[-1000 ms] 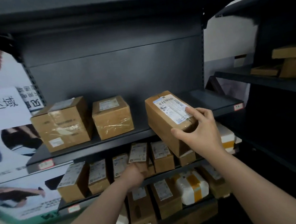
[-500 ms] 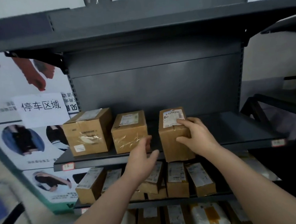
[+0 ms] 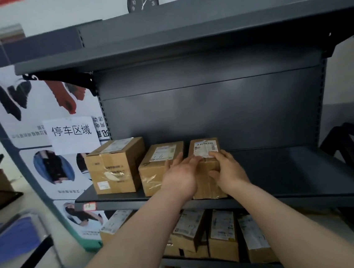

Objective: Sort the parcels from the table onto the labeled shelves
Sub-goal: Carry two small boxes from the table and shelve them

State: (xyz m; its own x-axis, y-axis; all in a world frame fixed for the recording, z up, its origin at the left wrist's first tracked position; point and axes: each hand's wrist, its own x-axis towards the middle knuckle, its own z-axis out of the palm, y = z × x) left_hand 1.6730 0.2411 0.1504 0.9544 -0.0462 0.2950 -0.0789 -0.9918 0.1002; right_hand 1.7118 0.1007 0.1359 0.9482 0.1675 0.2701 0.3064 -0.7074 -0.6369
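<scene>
Steadying the narrow parcel (image 3: 206,183) upright at the front edge of the shelf (image 3: 296,178), we curl the grip of our right hand (image 3: 227,167) over its top while our left hand (image 3: 179,175) presses it flat-fingered, just beside the neighbouring box (image 3: 155,168). Released unevenly, it may tip forward off the lip.

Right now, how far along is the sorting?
Done: two boxes stand on the shelf; more parcels line the shelf below. In hand: a third box sits beside them, right hand gripping it, left hand flat against it. Left: letting go; the table is out of view.
</scene>
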